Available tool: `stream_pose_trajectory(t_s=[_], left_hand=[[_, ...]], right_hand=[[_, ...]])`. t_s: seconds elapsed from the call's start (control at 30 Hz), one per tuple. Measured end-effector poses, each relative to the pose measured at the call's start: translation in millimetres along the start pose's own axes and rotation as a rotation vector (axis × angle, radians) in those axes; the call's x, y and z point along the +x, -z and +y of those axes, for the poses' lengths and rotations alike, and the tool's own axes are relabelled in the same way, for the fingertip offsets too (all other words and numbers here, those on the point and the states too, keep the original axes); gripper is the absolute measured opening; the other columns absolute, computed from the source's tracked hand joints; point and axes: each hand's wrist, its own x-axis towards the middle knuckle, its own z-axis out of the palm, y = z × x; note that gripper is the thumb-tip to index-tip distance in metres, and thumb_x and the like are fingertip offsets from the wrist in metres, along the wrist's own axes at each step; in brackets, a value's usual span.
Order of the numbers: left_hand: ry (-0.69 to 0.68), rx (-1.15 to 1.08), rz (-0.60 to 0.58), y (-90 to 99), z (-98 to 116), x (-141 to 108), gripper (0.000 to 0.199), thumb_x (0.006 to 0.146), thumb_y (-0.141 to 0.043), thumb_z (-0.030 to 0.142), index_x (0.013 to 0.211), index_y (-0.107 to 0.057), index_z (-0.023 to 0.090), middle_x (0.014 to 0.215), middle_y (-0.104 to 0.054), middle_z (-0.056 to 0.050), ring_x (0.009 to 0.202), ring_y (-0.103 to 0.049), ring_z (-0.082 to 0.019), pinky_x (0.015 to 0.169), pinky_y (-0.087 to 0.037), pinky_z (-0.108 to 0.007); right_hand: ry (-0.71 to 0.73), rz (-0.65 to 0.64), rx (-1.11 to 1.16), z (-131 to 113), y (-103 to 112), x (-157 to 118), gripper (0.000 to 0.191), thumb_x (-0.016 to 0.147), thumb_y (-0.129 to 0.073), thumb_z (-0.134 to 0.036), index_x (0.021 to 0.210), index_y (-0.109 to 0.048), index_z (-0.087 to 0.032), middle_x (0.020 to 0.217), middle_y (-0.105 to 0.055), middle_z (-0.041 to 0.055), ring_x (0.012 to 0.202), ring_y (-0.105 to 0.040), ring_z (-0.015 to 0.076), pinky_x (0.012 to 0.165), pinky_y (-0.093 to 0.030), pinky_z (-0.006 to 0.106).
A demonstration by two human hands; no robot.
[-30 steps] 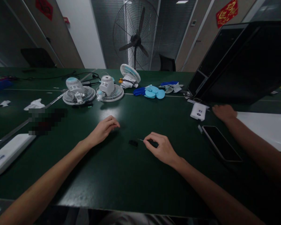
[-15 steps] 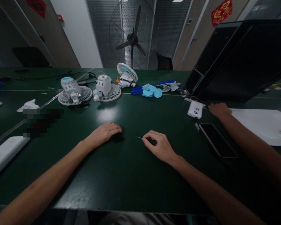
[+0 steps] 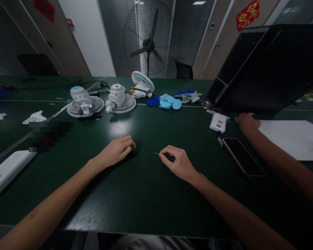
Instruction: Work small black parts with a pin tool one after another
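Observation:
My right hand (image 3: 177, 162) pinches a thin, needle-like metal pin (image 3: 155, 153) between thumb and forefinger. The pin's bare end points left, just above or on the dark green table (image 3: 146, 194). Left of it, my left hand (image 3: 119, 150) is near the tabletop, fingers curled in toward the thumb. Whatever those fingers may hold is hidden. A gap of table separates the two hands.
Small white fans (image 3: 120, 99) stand at the back left, by light-blue fan blades (image 3: 170, 101) and blue gloves (image 3: 153, 101). A phone (image 3: 243, 156), a white power bank (image 3: 218, 123), a large black case (image 3: 263, 69) and another person's hand (image 3: 247, 122) are on the right.
My left hand has gone from lying flatter, fingers stretched, to fingers curled toward the thumb. My right hand keeps its pinch on the pin. The view has shifted slightly.

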Motion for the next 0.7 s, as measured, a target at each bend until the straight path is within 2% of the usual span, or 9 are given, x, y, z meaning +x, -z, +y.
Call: stream_pose_trajectory(t_s=[0.13, 0.27, 0.4, 0.5, 0.7], left_hand=[[0.029, -0.008, -0.061, 11.0, 8, -4, 0.034, 0.103, -0.042, 0.039, 0.111, -0.069, 0.019, 0.104, -0.063, -0.008, 0.088, -0.062, -0.022, 0.079, -0.048, -0.033], [0.063, -0.052, -0.115, 21.3, 0, -9, 0.039, 0.097, -0.056, 0.056, 0.108, -0.073, 0.022, 0.104, -0.066, -0.008, 0.089, -0.065, -0.024, 0.078, -0.049, -0.033], [0.067, -0.11, -0.16, 24.7, -11, -10, 0.04, 0.095, -0.058, 0.058, 0.107, -0.074, 0.024, 0.106, -0.068, -0.007, 0.091, -0.067, -0.023, 0.079, -0.05, -0.032], [0.118, -0.054, -0.121, 27.8, -36, -13, 0.039, 0.094, -0.059, 0.057, 0.107, -0.073, 0.023, 0.107, -0.069, -0.007, 0.092, -0.067, -0.024, 0.079, -0.05, -0.031], [0.447, 0.293, 0.142, 43.0, -123, -45, 0.029, 0.094, -0.064, 0.042, 0.112, -0.07, 0.02, 0.114, -0.067, -0.01, 0.091, -0.064, -0.026, 0.076, -0.045, -0.032]], right_hand=[[0.0, -0.011, 0.005, 0, 1, 0, 0.014, 0.102, -0.058, -0.026, 0.098, -0.07, -0.02, 0.094, -0.07, 0.0035, 0.082, -0.066, 0.0172, 0.071, -0.053, 0.03], [0.003, -0.02, -0.002, 0, 1, 0, 0.015, 0.103, -0.058, -0.026, 0.099, -0.071, -0.02, 0.094, -0.07, 0.0035, 0.081, -0.066, 0.0172, 0.071, -0.053, 0.031], [0.002, -0.018, -0.008, 0, 1, 0, 0.015, 0.103, -0.058, -0.027, 0.099, -0.071, -0.02, 0.094, -0.07, 0.0037, 0.082, -0.066, 0.0173, 0.071, -0.053, 0.031], [0.002, -0.015, -0.004, -1, 1, 0, 0.016, 0.103, -0.057, -0.026, 0.099, -0.071, -0.02, 0.095, -0.07, 0.0038, 0.082, -0.066, 0.0173, 0.072, -0.053, 0.031], [0.025, -0.007, -0.005, -1, 0, 0, 0.014, 0.102, -0.058, -0.026, 0.098, -0.07, -0.02, 0.092, -0.07, 0.0031, 0.08, -0.066, 0.0172, 0.071, -0.053, 0.031]])
